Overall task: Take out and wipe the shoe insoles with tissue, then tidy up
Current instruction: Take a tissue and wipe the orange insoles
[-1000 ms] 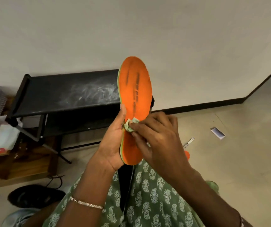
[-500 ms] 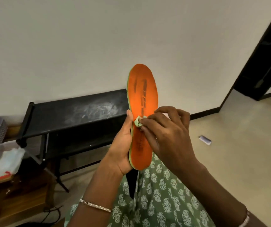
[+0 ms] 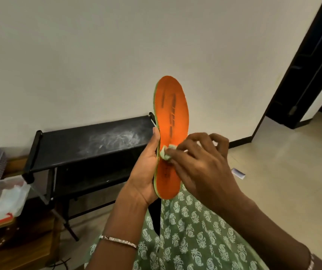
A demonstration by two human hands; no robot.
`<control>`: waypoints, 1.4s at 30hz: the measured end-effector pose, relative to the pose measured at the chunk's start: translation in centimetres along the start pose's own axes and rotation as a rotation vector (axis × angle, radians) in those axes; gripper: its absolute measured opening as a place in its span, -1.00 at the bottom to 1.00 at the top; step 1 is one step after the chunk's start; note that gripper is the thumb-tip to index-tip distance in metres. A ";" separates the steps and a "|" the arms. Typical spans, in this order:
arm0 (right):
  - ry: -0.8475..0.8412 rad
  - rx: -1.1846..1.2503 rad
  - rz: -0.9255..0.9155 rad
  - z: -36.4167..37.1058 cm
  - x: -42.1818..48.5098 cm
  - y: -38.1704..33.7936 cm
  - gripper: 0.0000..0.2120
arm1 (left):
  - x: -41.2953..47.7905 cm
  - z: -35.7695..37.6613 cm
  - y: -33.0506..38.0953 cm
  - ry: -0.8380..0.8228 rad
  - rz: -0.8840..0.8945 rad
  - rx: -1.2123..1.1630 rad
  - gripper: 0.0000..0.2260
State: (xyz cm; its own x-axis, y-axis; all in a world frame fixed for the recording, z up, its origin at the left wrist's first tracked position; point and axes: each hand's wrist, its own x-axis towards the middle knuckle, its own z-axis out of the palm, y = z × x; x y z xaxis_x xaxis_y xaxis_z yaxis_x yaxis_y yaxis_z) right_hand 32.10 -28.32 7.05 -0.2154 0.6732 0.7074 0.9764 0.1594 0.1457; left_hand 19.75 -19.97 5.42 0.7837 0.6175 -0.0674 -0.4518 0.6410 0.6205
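Observation:
An orange insole [image 3: 172, 114] with a green edge and dark marks stands upright in front of me. My left hand [image 3: 146, 172] grips its lower half from the left side, thumb along the edge. My right hand [image 3: 201, 162] pinches a small crumpled tissue [image 3: 166, 153] and presses it on the middle of the insole's orange face. The shoes are out of view.
A black shoe rack [image 3: 90, 149] with a dusty top stands against the wall behind the insole. A clear box [image 3: 2, 197] with white tissue sits at the left on a wooden shelf. A small white item [image 3: 238, 173] lies on the floor. A dark door frame [image 3: 308, 65] is at the right.
My view has tilted up and to the right, so the shoes on the floor have left the frame. The right hand keeps the tissue near the insole's middle, shifting slightly.

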 end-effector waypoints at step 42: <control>0.066 0.079 -0.068 -1.4 0.8 0.8 -0.84 | -4.3 1.5 1.4 0.000 -0.010 0.408 -0.44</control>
State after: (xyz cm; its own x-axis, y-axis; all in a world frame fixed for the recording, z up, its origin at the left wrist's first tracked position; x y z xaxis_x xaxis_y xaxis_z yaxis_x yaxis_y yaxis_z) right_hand 32.74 -28.66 8.68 -0.2773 0.6103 0.7421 0.9548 0.2612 0.1420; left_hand 16.37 -22.42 7.74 0.7873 0.6120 -0.0749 -0.2377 0.4134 0.8790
